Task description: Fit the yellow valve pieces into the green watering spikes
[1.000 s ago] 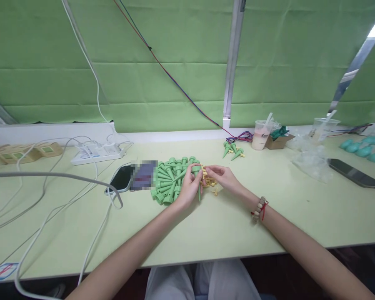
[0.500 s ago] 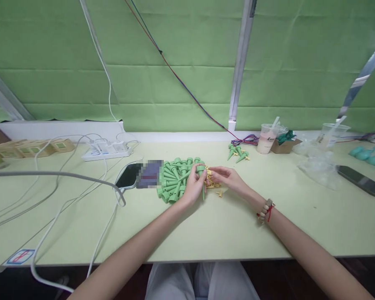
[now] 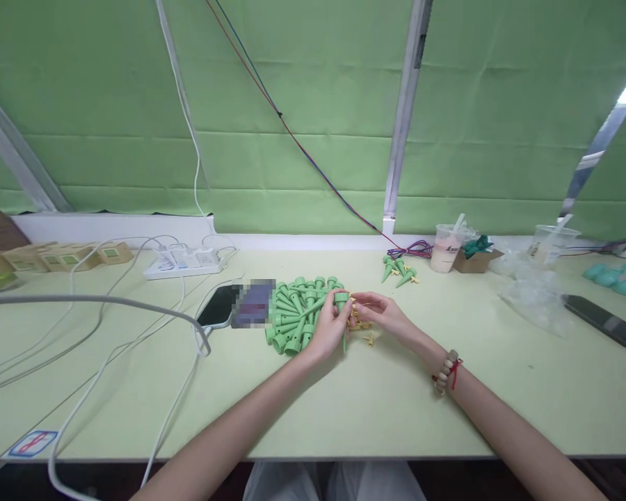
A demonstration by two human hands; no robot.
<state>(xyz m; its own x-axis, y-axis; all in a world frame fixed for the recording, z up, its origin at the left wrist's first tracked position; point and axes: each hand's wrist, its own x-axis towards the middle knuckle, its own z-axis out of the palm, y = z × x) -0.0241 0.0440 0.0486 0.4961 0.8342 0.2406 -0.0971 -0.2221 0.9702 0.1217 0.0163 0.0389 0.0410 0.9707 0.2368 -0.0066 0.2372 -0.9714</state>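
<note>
My left hand (image 3: 330,328) is closed around a green plant watering spike (image 3: 341,299), its wide cap up and its pointed tip down. Close by on the right, my right hand (image 3: 386,316) pinches a small yellow valve (image 3: 353,311) against the side of the spike; the fingers partly cover it. A pile of green spikes (image 3: 292,316) lies just left of my hands. More yellow valves (image 3: 362,325) lie beneath and behind my fingers, and a single one (image 3: 369,339) rests nearer to me. Farther back, several spikes with yellow valves fitted (image 3: 399,270) lie together.
A phone (image 3: 220,306) and a blurred dark item (image 3: 254,304) adjoin the pile. White cables and a power strip (image 3: 185,264) occupy the left. Toward the right are a drink cup (image 3: 445,248), a small cardboard box (image 3: 472,261), plastic bags (image 3: 537,296) and another phone (image 3: 610,321).
The view has tilted up slightly, so the table sits lower in the picture. My right fingers have drawn nearer to the spike, which my left hand still holds.
</note>
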